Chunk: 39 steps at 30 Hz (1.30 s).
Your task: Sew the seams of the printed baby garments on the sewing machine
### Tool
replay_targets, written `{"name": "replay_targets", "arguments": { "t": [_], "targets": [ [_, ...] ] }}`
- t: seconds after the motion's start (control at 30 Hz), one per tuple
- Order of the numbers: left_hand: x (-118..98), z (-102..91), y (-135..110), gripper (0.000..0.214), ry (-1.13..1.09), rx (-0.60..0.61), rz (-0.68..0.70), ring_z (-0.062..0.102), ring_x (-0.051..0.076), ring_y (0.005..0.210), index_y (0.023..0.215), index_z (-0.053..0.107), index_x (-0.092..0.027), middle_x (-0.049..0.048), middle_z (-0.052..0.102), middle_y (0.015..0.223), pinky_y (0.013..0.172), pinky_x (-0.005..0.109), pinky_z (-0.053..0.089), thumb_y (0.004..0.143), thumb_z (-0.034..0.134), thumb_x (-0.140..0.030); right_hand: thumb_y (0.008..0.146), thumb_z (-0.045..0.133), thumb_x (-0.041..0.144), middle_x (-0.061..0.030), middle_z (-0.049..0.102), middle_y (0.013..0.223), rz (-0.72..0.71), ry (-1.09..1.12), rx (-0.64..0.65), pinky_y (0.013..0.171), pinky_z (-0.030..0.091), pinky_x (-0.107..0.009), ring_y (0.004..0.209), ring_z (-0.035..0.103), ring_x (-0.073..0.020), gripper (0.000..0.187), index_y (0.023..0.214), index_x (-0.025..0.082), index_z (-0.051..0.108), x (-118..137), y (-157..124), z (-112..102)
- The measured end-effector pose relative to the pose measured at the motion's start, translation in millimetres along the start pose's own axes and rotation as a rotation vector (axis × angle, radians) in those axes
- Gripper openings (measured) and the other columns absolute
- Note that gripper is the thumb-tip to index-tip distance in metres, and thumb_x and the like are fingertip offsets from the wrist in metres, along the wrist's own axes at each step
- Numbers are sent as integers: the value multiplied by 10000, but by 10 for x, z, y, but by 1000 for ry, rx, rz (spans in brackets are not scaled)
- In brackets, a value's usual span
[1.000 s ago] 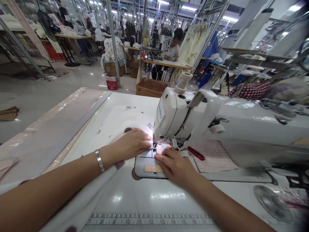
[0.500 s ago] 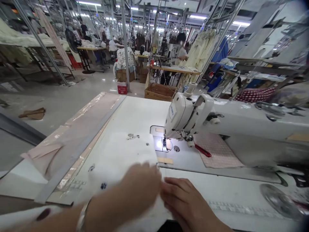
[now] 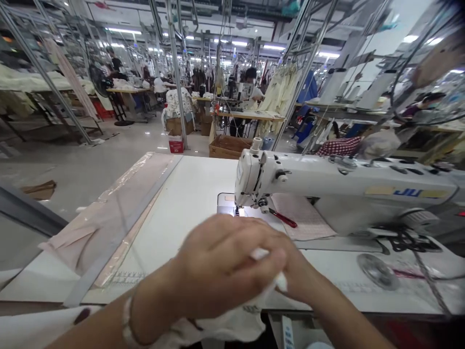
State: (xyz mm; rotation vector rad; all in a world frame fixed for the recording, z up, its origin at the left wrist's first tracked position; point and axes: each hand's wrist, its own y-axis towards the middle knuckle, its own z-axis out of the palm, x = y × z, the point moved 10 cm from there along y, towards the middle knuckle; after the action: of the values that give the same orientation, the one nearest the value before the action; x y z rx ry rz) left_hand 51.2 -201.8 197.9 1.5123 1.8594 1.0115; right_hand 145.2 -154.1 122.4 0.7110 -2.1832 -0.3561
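My left hand (image 3: 221,264) is raised over the table's near edge, blurred by motion, with its fingers curled around white fabric (image 3: 218,329) that hangs down toward my lap. My right hand (image 3: 296,276) sits just behind it, mostly covered by the left, and pinches the same white fabric where a small fold shows (image 3: 271,269). A bracelet (image 3: 127,322) is on my left wrist. The white sewing machine (image 3: 327,182) stands on the white table (image 3: 192,194), its needle area (image 3: 238,211) lit and bare.
A pink patterned cloth (image 3: 301,220) and red-handled snips (image 3: 283,219) lie under the machine arm. A taped strip and grey rail (image 3: 123,218) run along the table's left side. A person sits at a far table (image 3: 250,82); boxes (image 3: 227,145) and hanging garments stand beyond.
Both hands have left the needle plate and drawn back toward me, pulling the white printed fabric off the table and bunching it at the near edge. The camera view has lifted.
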Motion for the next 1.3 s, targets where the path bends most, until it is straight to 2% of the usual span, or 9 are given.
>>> {"name": "replay_targets", "arguments": {
  "t": [0.1, 0.23, 0.4, 0.57, 0.77, 0.93, 1.03, 1.17, 1.3],
  "targets": [
    [128, -292, 71, 171, 64, -32, -99, 582, 148, 812, 1002, 631, -169, 32, 630, 807, 777, 301, 507, 900, 513, -99, 877, 539, 199, -69, 570, 1270, 49, 150, -90, 983, 448, -418, 1195, 521, -219, 90, 947, 243, 575, 94, 37, -155],
    [115, -350, 21, 219, 36, -20, -130, 543, 102, 676, 986, 627, -160, 13, 567, 743, 607, 206, 487, 957, 412, -137, 777, 617, 114, -86, 474, 1370, -40, 307, -6, 1009, 412, -426, 1236, 470, -238, 647, 1350, 286, 370, 407, 99, -35],
    [171, -467, -9, 204, 176, -53, -160, 554, 122, 839, 1011, 647, -198, 68, 546, 1071, 608, 200, 472, 925, 477, -127, 813, 580, 103, -21, 608, 900, -96, 279, -41, 851, 471, -361, 900, 577, -180, 135, 820, 235, 606, 541, 181, -39],
    [145, -504, 5, 212, 183, -141, -57, 535, 187, 971, 955, 668, -202, 66, 565, 1054, 884, 391, 458, 925, 471, -133, 815, 603, 111, -45, 380, 1428, -84, 461, -124, 1017, 408, -378, 1282, 414, -201, 579, 1301, 341, 390, 487, 166, -12],
    [385, -360, -86, 301, -133, -3, -258, 520, 215, 1165, 1005, 592, -208, 63, 606, 1130, 979, 413, 452, 874, 405, -12, 830, 661, 411, -10, 629, 926, -62, 399, -81, 691, 481, -252, 774, 574, -124, 372, 1161, 261, 584, 477, 276, -11],
    [655, -515, -172, 184, -169, -56, -496, 580, 108, 629, 884, 540, -221, -11, 598, 734, 526, 196, 481, 938, 374, -164, 752, 671, 570, 37, 474, 637, 75, 284, -12, 559, 362, -235, 608, 451, -102, 417, 651, 175, 585, 236, 252, -48],
    [717, -492, -156, 112, -129, 166, -457, 531, 99, 551, 844, 572, -220, -21, 582, 697, 456, 189, 423, 910, 500, -276, 710, 720, 535, 37, 462, 645, 179, 443, 62, 523, 340, -227, 590, 433, -102, 419, 628, 179, 516, 5, 148, -40],
    [658, -443, -111, 156, -114, 332, -342, 566, 83, 609, 777, 623, -227, 3, 617, 933, 519, 187, 438, 895, 537, -283, 720, 743, 419, 48, 481, 629, 315, 514, -117, 500, 360, -221, 551, 443, -100, 355, 672, 201, 466, -165, 157, -230],
    [390, -407, 63, 213, 105, 305, -249, 544, 97, 589, 823, 554, -190, 46, 601, 997, 502, 220, 407, 941, 381, -229, 871, 580, 345, -2, 579, 779, 88, 223, -375, 613, 466, -266, 694, 557, -150, 125, 894, 223, 564, 418, 271, -373]
  ]
}}
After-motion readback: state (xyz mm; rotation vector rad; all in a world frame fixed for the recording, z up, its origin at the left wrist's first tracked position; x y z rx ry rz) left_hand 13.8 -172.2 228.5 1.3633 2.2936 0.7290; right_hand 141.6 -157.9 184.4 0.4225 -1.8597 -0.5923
